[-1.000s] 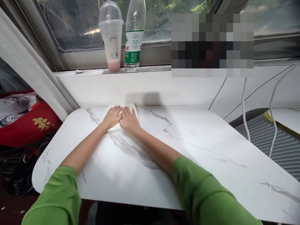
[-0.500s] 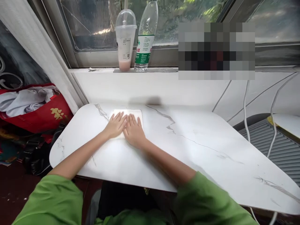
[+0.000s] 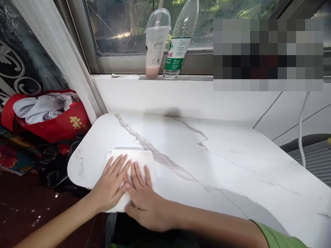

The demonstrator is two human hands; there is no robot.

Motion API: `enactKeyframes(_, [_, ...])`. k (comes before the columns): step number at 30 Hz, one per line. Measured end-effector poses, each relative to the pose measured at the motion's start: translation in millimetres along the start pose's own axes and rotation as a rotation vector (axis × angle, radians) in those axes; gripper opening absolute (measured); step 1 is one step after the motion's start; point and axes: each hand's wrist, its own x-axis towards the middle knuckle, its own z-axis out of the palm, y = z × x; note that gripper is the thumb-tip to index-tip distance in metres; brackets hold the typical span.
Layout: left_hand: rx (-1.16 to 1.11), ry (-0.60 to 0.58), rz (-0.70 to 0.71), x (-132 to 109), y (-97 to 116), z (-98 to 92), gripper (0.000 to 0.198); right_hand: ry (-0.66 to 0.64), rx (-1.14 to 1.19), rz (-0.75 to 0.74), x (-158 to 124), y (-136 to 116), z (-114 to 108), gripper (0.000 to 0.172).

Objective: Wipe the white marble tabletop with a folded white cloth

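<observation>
A white folded cloth (image 3: pixel 144 162) lies flat on the white marble-patterned table (image 3: pixel 176 148), by its near left edge. My left hand (image 3: pixel 111 186) presses on the cloth's left part with its fingers stretched out. Beside it, my right hand (image 3: pixel 144 199) also lies flat on the cloth, fingers extended and thumb pointing left. The two hands touch or overlap a little near the left thumb. Part of the cloth is hidden beneath both palms.
On the windowsill stand a plastic cup (image 3: pixel 155 44) with pink drink and a clear bottle (image 3: pixel 178 51) with a green-white label. A red bag (image 3: pixel 59 120) of clothes sits left of the table. A white cable (image 3: pixel 301 131) hangs at the right.
Both hands and the cloth have come from the table's far side towards me, to its near left edge. The camera view has shifted as well.
</observation>
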Motion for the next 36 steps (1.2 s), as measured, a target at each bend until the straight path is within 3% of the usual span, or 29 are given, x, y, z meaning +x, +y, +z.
enactKeyframes(4, [0.033,-0.035,-0.051,24.7,-45.5,-3.4,0.058,-0.093,-0.005,0.020,50.6,10.6,-26.6,0.087])
enactKeyframes(9, [0.068,-0.139,-0.075,87.2,-131.2,-6.1,0.060,0.005,-0.145,0.215,138.6,34.4,-61.7,0.093])
enactKeyframes(12, [0.069,-0.135,-0.122,124.3,-176.6,-7.8,0.058,0.072,-0.185,0.267,187.1,52.4,-83.9,0.090])
enactKeyframes(15, [0.071,-0.126,-0.128,150.2,-208.5,-10.0,0.056,0.138,-0.172,0.247,221.7,67.7,-100.3,0.086])
enactKeyframes(18, [0.083,-0.131,-0.107,162.7,-225.6,-10.9,0.055,0.186,-0.164,0.273,238.5,73.9,-107.2,0.085])
enactKeyframes(21, [0.088,-0.115,-0.120,162.1,-226.9,-10.2,0.055,0.227,-0.186,0.270,238.9,72.3,-106.0,0.085])
enactKeyframes(26, [0.090,-0.105,-0.199,134.2,-203.7,-11.4,0.058,0.233,-0.240,0.204,221.7,63.5,-91.0,0.089])
enactKeyframes(31, [0.102,-0.100,-0.203,76.2,-170.7,-17.1,0.061,0.196,-0.237,0.075,190.8,38.7,-59.8,0.097])
enactKeyframes(36, [0.135,-0.041,-0.196,9.2,-126.5,-20.7,0.059,0.129,-0.185,-0.063,142.0,3.5,-21.1,0.105])
